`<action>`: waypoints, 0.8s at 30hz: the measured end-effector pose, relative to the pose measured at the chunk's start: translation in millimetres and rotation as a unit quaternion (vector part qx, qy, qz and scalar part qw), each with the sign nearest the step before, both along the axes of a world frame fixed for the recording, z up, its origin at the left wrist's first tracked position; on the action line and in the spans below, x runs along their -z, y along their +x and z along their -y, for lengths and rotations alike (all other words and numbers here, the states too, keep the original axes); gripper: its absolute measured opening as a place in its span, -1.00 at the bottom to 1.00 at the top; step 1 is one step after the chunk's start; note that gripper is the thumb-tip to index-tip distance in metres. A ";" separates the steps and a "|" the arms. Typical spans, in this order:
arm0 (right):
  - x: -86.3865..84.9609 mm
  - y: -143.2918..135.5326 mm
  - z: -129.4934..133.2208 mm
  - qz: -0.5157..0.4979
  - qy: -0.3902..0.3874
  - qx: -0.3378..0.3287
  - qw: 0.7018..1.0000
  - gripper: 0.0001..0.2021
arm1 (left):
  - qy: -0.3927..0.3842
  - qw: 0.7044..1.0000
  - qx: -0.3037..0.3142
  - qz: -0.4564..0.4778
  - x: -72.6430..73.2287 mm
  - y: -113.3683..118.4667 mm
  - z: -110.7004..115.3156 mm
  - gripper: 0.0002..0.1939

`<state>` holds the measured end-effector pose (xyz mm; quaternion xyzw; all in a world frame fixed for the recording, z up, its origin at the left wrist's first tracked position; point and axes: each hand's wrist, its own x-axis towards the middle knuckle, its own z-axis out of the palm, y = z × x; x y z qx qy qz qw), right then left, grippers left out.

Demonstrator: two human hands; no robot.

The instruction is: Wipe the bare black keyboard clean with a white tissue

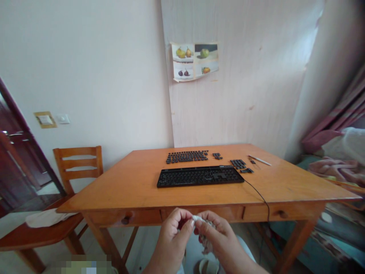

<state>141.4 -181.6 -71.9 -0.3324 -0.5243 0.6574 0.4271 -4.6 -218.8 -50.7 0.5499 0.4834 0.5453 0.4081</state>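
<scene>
In front of the table's edge, my left hand (174, 236) and my right hand (221, 233) meet with thumbs and fingertips pinched together. Between them they grip a small crumpled grey-white cloth (206, 248), whose loose part hangs below my right hand. Beyond my hands, a black keyboard (196, 177) lies on the table, its keycaps off and its cable running over the right front edge. Black keycaps (186, 156) are laid out in rows behind it. A smaller keycap group (217, 156) sits beside them, and number-pad keycaps (237, 164) lie further right.
The wooden table (134, 190) has drawers along its front. A white pen-like stick (260, 160) lies at the right rear. A wooden chair (78, 163) with a pale cloth (49, 218) on its seat stands at left. Bedding (330, 156) is heaped at right.
</scene>
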 end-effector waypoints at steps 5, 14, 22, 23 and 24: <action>-1.7 1.4 0.9 -0.064 -0.030 -0.020 0.997 -0.64 | -0.023 0.999 0.027 0.042 -4.7 0.8 3.8 -0.86; 1.5 0.5 1.0 -0.022 0.004 -0.024 0.999 -0.61 | -0.020 0.999 0.013 0.022 -1.1 3.2 1.5 -0.83; 4.5 -3.3 2.3 -0.007 -0.004 0.007 1.000 -0.60 | -0.017 1.000 -0.016 -0.005 0.6 7.1 1.8 -0.77; 5.6 -3.3 1.8 -0.007 -0.003 0.007 1.000 -0.60 | -0.019 1.000 -0.006 0.008 0.0 7.6 2.0 -0.77; 6.4 -3.2 1.2 -0.006 -0.002 0.005 1.000 -0.60 | -0.024 0.999 0.003 0.021 -0.7 7.9 2.2 -0.78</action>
